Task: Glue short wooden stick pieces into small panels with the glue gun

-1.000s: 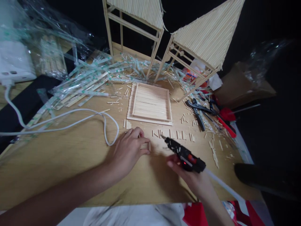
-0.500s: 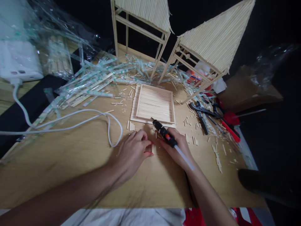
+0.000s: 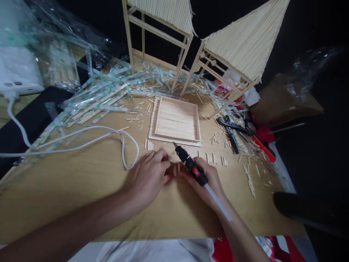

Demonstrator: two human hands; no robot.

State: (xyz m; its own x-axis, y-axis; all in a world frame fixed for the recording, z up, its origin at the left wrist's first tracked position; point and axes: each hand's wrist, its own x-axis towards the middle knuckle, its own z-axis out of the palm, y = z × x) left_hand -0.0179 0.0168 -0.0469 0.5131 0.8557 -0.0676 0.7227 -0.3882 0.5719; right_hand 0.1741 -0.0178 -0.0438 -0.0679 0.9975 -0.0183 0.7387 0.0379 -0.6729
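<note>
My left hand (image 3: pixel 152 174) is closed, its thumb and fingers pinching short wooden stick pieces (image 3: pixel 175 170) low over the table. In my right hand (image 3: pixel 205 178) lies a black hot glue gun (image 3: pixel 188 160) with an orange-red part and a clear glue stick (image 3: pixel 218 202) jutting from its back. Its nozzle points away from me, towards the front edge of a shallow square tray of wooden sticks (image 3: pixel 177 122). Fingertips of my right hand come close to the pieces at my left hand; whether they touch is hard to see.
Two stick-built structures with slanted roofs (image 3: pixel 163 14) (image 3: pixel 245 45) stand at the back. Plastic wrappers (image 3: pixel 109 87) and loose sticks lie behind and left. A white cable (image 3: pixel 103 127) loops on the left. Pliers (image 3: pixel 231 127) lie right, near short cut sticks (image 3: pixel 212 158).
My right hand's fingertips have come nearer the stick pieces in my left hand. The glue gun has tilted slightly, its rear end lower. The whole view has shifted a little.
</note>
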